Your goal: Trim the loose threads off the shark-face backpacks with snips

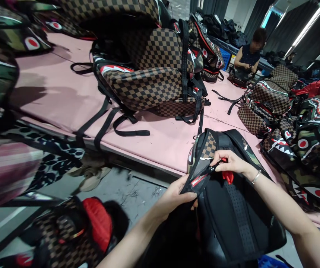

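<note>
Directly before me is a backpack (240, 223), its black padded back and strap facing me, with brown checks and a camouflage pattern at its top edge. My left hand (180, 193) grips its left edge, thumb on top, beside a red-and-silver strip (199, 180). Over the upper part of the bag, my right hand (229, 162) is closed in a pinch on a small black piece with light dots (212, 168), whose kind I cannot make out. A bit of red material (228, 177) hangs just below those fingers.
A large checkered backpack (148, 82) lies on the pink table (162, 147), straps hanging over the edge. Several patterned bags (313, 149) are heaped at right. Another person (249, 56) handles a bag at the far end. At lower left is a checkered bag with red lining (98, 223).
</note>
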Demonstrator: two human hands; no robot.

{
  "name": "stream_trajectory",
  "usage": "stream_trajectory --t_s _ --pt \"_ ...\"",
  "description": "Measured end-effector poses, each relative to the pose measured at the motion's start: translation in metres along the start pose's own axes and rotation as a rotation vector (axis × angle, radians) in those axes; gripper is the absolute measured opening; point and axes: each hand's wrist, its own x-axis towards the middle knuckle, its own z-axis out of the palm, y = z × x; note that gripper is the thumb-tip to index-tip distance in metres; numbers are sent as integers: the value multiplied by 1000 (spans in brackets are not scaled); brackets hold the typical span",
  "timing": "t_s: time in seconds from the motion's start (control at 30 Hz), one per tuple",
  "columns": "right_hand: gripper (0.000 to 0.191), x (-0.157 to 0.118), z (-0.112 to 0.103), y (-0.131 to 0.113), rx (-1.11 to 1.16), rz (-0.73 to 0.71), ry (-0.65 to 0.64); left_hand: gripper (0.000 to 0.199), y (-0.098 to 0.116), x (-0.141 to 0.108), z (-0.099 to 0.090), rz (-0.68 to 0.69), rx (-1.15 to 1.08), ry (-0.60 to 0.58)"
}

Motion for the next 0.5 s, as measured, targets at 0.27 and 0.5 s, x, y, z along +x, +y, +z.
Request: stream_trajectory --t_s 0.27,0.5 --pt "26 -13 7 15 -37 -41 395 48 0 -3 3 -15 -39 146" --pt "18 -29 -3 28 -544 -265 342 49 -3 1 -1 -4 -148 187"
